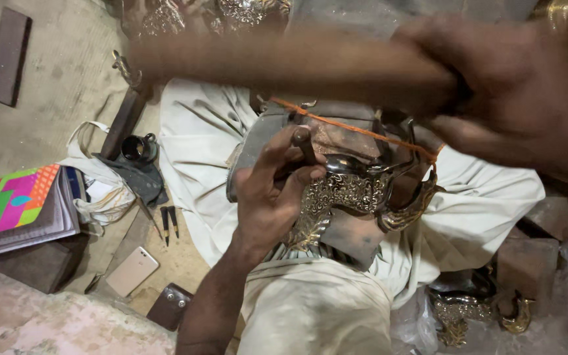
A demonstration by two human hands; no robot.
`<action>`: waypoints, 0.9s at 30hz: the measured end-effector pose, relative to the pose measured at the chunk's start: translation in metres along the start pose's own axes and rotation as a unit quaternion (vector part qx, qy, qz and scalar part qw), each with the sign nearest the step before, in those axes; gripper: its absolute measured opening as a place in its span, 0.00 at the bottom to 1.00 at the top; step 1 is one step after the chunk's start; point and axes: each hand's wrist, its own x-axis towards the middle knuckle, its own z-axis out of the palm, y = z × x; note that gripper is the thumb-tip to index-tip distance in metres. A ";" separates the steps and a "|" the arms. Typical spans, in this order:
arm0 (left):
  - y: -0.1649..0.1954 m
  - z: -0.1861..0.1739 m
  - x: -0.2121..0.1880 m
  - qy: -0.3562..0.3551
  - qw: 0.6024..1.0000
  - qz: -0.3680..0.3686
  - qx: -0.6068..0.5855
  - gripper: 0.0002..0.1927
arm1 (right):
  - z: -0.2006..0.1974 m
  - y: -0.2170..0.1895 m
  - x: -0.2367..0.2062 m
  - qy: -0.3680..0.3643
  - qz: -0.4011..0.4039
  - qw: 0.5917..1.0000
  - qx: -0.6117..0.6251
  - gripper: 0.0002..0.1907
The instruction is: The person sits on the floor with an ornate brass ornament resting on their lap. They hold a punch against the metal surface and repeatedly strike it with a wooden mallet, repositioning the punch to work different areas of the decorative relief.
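Observation:
My left hand (271, 194) is closed around a short dark metal punch (304, 141), its tip set against an ornate silver and gold metal piece (353, 190). That piece rests on a grey block (264, 141) on my lap, over white cloth (198, 151). An orange string (356, 128) crosses above the piece. My right hand (514, 85) is raised at the upper right, blurred, gripping a long brown wooden mallet or stick (284, 62) that stretches left across the top.
On the floor at left lie a pale phone (131, 271), a brown wallet (171, 306), two black-tipped tools (169, 222), a small dark cup (139, 148) and a colourful book (11, 200). Another ornate metal piece (461, 309) and bricks (527, 263) sit at lower right.

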 end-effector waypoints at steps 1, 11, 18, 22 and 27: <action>-0.001 -0.001 0.001 -0.004 1.000 -0.014 -0.023 0.27 | 0.001 -0.001 0.000 0.028 0.004 0.995 0.100 0.32; 0.004 -0.003 0.008 -0.007 1.000 0.004 0.010 0.20 | -0.010 -0.024 0.015 -0.182 0.139 0.948 -0.219 0.19; 0.004 -0.005 0.007 0.003 0.999 -0.020 0.029 0.25 | -0.007 -0.009 0.005 -0.071 0.080 0.971 -0.214 0.25; 0.004 -0.006 0.006 0.007 0.999 -0.033 -0.029 0.25 | -0.003 -0.004 0.000 -0.017 0.111 0.993 -0.026 0.29; 0.005 -0.007 0.008 0.003 1.000 -0.024 -0.003 0.26 | -0.008 -0.009 0.005 -0.018 0.059 0.989 -0.133 0.28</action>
